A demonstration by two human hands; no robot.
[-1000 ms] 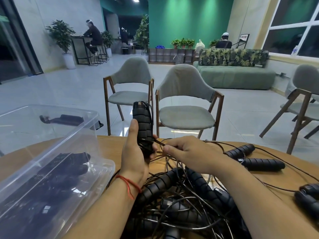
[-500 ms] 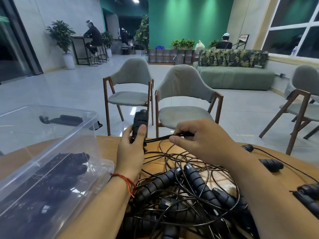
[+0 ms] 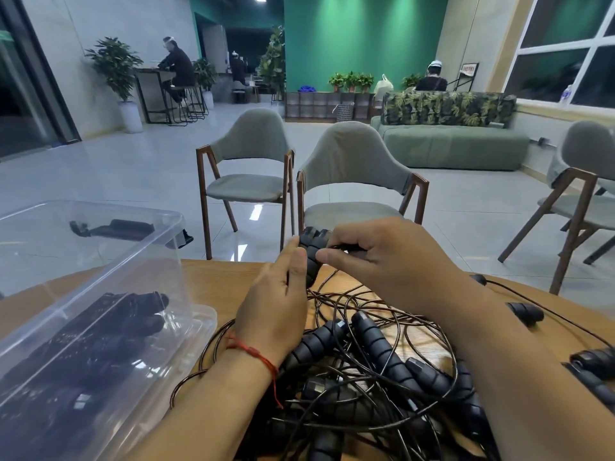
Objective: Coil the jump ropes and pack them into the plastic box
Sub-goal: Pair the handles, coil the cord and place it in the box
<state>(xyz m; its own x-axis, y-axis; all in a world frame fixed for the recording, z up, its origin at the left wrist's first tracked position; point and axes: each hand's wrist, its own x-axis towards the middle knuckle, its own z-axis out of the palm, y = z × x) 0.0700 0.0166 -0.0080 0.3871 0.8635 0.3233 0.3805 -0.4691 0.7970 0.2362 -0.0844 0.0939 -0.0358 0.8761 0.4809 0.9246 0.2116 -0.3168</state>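
My left hand (image 3: 276,301) grips a pair of black ribbed jump rope handles (image 3: 312,251), held upright above the wooden table (image 3: 216,281). My right hand (image 3: 382,257) pinches the thin black cord right beside the handles' tops. Below my hands lies a tangled pile of black jump ropes (image 3: 372,371) with several ribbed handles and loose cord loops. At the left a clear plastic box (image 3: 100,294) stands tilted, with black coiled ropes inside it.
More rope handles (image 3: 525,312) and cords lie on the table at the right. Two grey chairs (image 3: 356,181) stand just beyond the table's far edge, another at the right. People sit far off in the room.
My right hand has carried the cord up and left to the handles' tops. The handles sit lower in my left hand than a second ago.
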